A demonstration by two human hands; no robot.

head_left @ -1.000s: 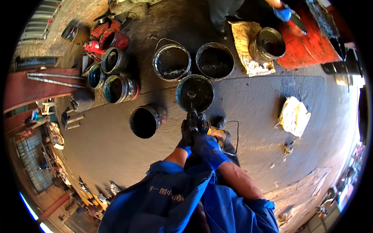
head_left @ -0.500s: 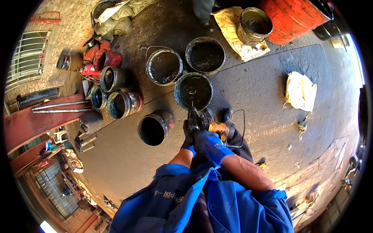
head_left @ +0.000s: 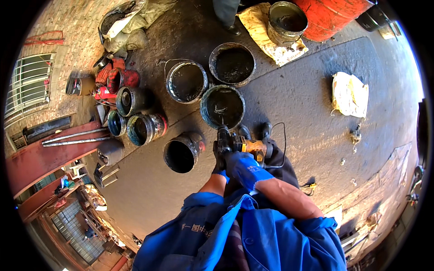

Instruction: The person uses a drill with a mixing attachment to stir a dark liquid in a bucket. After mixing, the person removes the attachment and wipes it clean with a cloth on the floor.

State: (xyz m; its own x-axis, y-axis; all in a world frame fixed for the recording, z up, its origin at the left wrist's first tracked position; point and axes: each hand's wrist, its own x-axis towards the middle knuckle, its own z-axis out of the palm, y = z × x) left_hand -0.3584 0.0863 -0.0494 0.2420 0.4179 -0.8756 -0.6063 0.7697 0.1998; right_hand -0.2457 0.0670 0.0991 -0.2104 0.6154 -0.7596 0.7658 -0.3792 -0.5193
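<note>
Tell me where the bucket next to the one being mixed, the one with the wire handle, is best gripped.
Take the bucket by its thin wire bail, which rises clear above the rim on its upper-left side. Come from above with one hand; the bucket stands upright and open with dark liquid inside, so a straight lift is likely safest.

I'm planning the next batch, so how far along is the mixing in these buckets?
Done: cannot tell; the two buckets behind hold dark, still contents. In hand: both gloved hands, right and left, grip a power drill whose shaft dips into the nearest bucket. Left: perhaps the bucket lying on its side and the small cans.
</note>
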